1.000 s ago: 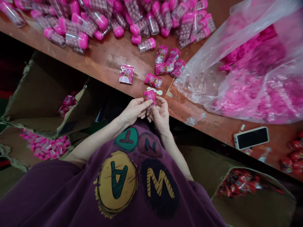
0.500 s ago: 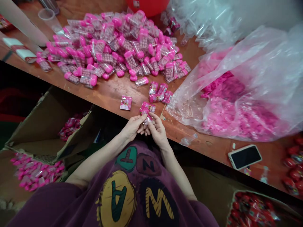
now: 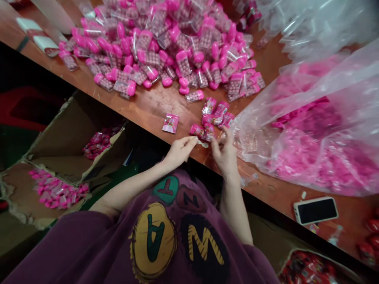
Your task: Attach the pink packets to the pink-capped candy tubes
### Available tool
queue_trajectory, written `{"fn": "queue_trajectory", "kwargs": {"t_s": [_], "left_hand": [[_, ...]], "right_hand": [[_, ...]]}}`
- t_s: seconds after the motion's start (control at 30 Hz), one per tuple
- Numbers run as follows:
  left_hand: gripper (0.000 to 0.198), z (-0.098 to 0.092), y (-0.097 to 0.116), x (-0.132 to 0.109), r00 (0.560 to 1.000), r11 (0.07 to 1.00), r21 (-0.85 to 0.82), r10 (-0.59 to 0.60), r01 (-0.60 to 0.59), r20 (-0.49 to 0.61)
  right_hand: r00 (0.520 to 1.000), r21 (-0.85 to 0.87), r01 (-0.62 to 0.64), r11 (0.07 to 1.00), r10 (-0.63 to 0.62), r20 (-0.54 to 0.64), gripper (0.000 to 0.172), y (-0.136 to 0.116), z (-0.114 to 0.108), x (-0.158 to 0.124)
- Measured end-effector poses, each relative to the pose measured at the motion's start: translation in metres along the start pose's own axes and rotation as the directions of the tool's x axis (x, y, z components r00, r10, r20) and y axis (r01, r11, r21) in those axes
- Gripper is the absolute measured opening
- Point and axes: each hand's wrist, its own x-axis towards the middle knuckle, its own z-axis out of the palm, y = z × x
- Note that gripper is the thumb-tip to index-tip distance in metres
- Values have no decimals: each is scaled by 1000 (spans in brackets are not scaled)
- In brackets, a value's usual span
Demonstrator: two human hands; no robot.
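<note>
The left grip [image 3: 180, 152] hovers at the near edge of the bench [image 3: 126, 104], thumb and fingertips pressed together; I cannot tell whether anything thin sits between them. The right grip [image 3: 226, 156] is spread, thumb apart from fingers, beside the nearest packets.

Just beyond the left fingertips lies a small pink packet [image 3: 196, 129]; a second packet [image 3: 209, 132] lies close by, just beyond the right thumb, though contact is unclear. These packets look slippery and soft, so a light pinch at the edge should serve better than a squeeze across the middle.

Beyond the left grip, a flat packet [image 3: 170, 123] lies apart, its edges easy to reach. Farther ahead of the right grip, a packet cluster [image 3: 219, 116] overlaps itself; taking the top one first would disturb least. Right of it, the clear bag [image 3: 314, 138] comes close, so loose film could snag the right fingers. Farthest ahead, the bottle pile [image 3: 156, 53] looks ready to roll if nudged.
</note>
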Motion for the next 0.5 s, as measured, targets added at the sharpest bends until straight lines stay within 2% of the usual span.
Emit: {"fn": "queue_trajectory", "kwargs": {"t_s": [0.03,0.07,0.1,0.13,0.2,0.27,0.37,0.43,0.5], "left_hand": [[35,-11,-2,-1,988,981,167,121,-103,-98],[32,-23,-3,-1,955,924,339,244,-177,-167],[32,-34,-5,-1,922,846,492,336,-205,-194],[37,-44,-8,0,903,766,611,386,-199,-190],[46,-59,-13,5,910,636,752,395,-174,-124],[51,-65,-20,9,919,562,805,391,-189,-57],[50,-63,-32,13,895,528,816,445,-235,-30],[46,-60,-37,13,880,557,792,472,-248,-56],[38,-58,-37,11,872,629,736,477,-249,-113]], "right_hand": [[999,-136,23,990,-29,-36,55,-3,-4,8],[996,-240,44,970,-62,-67,52,-7,-6,18],[991,-314,71,947,-103,-85,48,-13,-4,29],[987,-366,106,925,-143,-77,45,-21,0,41],[977,-441,192,876,-211,6,43,-37,17,69],[980,-526,198,827,-175,94,44,-53,38,100],[991,-617,95,781,-14,135,49,-69,67,141],[990,-655,31,755,66,122,57,-74,81,158],[990,-681,-6,732,99,98,64,-75,92,164]]}}
